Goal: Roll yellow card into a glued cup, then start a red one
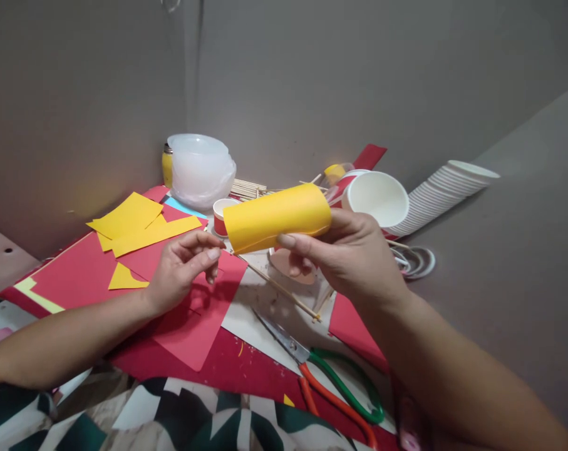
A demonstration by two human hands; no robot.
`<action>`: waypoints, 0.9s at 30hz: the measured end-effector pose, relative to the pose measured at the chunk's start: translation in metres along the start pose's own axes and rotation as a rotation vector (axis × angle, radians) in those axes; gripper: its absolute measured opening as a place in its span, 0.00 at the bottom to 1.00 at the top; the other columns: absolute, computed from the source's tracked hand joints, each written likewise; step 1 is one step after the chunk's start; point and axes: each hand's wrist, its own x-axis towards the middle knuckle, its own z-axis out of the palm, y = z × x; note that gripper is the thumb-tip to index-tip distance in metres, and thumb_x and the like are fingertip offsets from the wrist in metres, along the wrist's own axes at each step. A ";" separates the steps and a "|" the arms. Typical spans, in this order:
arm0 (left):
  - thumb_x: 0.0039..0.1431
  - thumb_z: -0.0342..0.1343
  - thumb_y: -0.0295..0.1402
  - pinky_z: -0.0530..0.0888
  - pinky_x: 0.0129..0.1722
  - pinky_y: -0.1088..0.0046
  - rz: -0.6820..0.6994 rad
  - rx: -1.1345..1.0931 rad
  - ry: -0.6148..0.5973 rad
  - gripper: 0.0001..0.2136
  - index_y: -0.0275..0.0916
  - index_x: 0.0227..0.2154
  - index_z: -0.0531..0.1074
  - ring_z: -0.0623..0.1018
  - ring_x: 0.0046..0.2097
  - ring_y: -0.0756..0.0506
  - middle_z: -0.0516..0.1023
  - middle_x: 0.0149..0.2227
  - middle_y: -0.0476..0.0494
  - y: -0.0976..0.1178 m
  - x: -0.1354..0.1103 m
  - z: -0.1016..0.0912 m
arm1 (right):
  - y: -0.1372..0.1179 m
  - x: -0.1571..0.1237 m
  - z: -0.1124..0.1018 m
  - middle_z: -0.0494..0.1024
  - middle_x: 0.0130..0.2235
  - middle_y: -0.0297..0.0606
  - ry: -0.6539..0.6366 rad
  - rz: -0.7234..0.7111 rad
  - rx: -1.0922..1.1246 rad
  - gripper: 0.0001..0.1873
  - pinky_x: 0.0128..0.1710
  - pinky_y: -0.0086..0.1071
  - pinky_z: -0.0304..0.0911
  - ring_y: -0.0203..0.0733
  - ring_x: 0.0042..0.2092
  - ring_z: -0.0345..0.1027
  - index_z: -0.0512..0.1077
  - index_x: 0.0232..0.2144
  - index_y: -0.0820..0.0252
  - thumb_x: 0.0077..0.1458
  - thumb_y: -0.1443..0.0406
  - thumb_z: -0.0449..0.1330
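Red paper: sheets (72, 275) are spreading across the left of the frame, partly overlapping.
Yellow paper: cut pieces (136, 219) are lying on the red sheets, left of centre.
Left hand (183, 269): it is hanging half-open, fingers loosely curling, holding nothing that shows; its fingertips are pointing at the tube's near end, and contact I cannot tell.
White tubs (200, 175): they are standing upper left of centre.
Small cup (220, 227): it is sitting just behind the tube's left end, partly hidden.
Yellow tube (278, 216): this paper roll is slanting slightly upward to the right, mid-frame.
Scissors (304, 356): they are lying lower centre, their handles showing green and orange.
Right hand (359, 257): it is gripping the tube's right end between thumb and fingers.
Cup stack (446, 194): it is leaning at the right.
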 end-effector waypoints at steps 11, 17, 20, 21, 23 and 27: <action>0.57 0.63 0.37 0.72 0.20 0.79 -0.080 0.184 -0.203 0.09 0.36 0.36 0.78 0.73 0.19 0.53 0.75 0.20 0.51 0.005 -0.011 0.007 | 0.005 -0.001 0.013 0.80 0.26 0.31 -0.023 0.201 0.123 0.16 0.16 0.22 0.69 0.30 0.18 0.69 0.80 0.34 0.60 0.40 0.63 0.75; 0.59 0.61 0.39 0.71 0.20 0.80 -0.111 0.169 -0.169 0.12 0.36 0.25 0.75 0.74 0.19 0.54 0.77 0.21 0.49 0.002 -0.011 0.007 | 0.005 -0.002 0.016 0.80 0.26 0.31 -0.012 0.209 0.112 0.17 0.16 0.23 0.69 0.30 0.18 0.68 0.80 0.33 0.60 0.39 0.62 0.76; 0.58 0.62 0.40 0.71 0.19 0.81 -0.102 0.167 -0.146 0.15 0.35 0.22 0.74 0.74 0.19 0.53 0.77 0.20 0.48 0.004 -0.011 0.009 | 0.002 -0.004 0.017 0.79 0.25 0.30 -0.008 0.193 0.085 0.17 0.15 0.24 0.69 0.31 0.18 0.68 0.80 0.32 0.59 0.37 0.63 0.77; 0.58 0.62 0.40 0.71 0.19 0.81 -0.098 0.172 -0.140 0.15 0.35 0.21 0.74 0.74 0.19 0.54 0.77 0.20 0.48 0.005 -0.011 0.009 | 0.001 -0.005 0.017 0.79 0.25 0.30 -0.011 0.189 0.077 0.16 0.15 0.24 0.69 0.31 0.18 0.69 0.80 0.32 0.59 0.37 0.63 0.77; 0.58 0.62 0.40 0.70 0.19 0.81 -0.086 0.178 -0.131 0.16 0.35 0.20 0.73 0.73 0.19 0.54 0.77 0.20 0.47 0.007 -0.011 0.010 | 0.000 -0.006 0.018 0.79 0.24 0.30 -0.028 0.174 0.066 0.15 0.15 0.23 0.68 0.31 0.18 0.69 0.81 0.31 0.59 0.38 0.64 0.76; 0.59 0.61 0.41 0.71 0.20 0.81 -0.070 0.163 -0.130 0.16 0.34 0.20 0.74 0.73 0.19 0.54 0.79 0.22 0.46 0.009 -0.012 0.011 | -0.001 -0.007 0.018 0.79 0.24 0.31 -0.026 0.142 0.021 0.14 0.15 0.23 0.68 0.32 0.18 0.70 0.81 0.32 0.59 0.40 0.64 0.76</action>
